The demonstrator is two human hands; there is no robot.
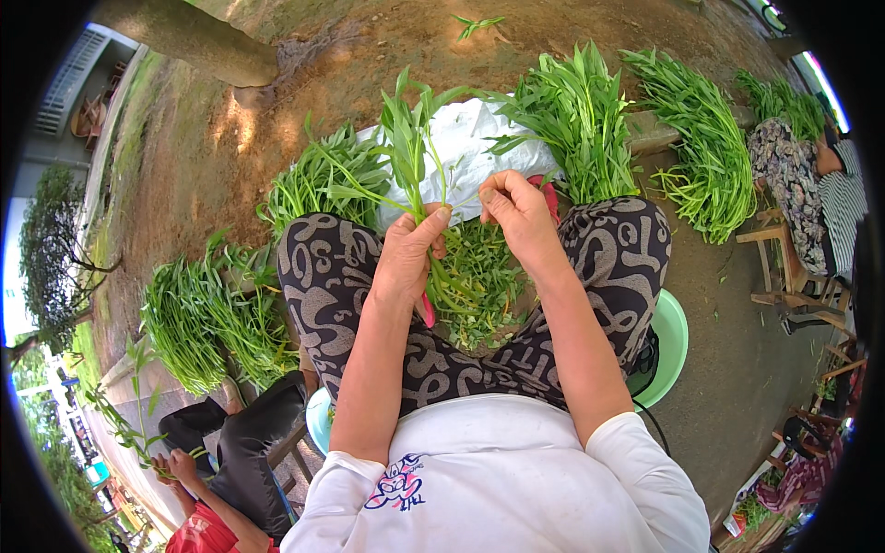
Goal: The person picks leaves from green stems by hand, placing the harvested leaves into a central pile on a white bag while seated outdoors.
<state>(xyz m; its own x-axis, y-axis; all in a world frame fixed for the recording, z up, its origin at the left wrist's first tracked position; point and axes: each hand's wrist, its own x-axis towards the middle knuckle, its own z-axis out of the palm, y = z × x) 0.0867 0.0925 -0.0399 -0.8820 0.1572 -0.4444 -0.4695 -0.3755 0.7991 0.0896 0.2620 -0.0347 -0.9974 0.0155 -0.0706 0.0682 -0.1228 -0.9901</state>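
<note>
Your left hand [406, 253] clamped round green stalks [415, 138], upright for picking. Your right hand [518, 217], just beside, fingertips pinched on thin stem. Trimmed leaves [479, 286] heaped below both hands, between your knees. Bundled greens [576, 124] beyond right hand.

Bare earth ground [277, 138] carrying heaps of long green leafy stalks: one heap at left [198, 323], one at upper left [323, 180], one upright bunch at upper middle [576, 124], one long heap at upper right [705, 138]. White plastic sheet [479, 147] lying between the heaps; green plastic basin [671, 346] at right; tree trunk [184, 37] at top left. Wooden stool [784, 267] at right edge beside a seated person in patterned clothing [797, 184]; a second seated person in dark trousers [240, 442] at lower left.
</note>
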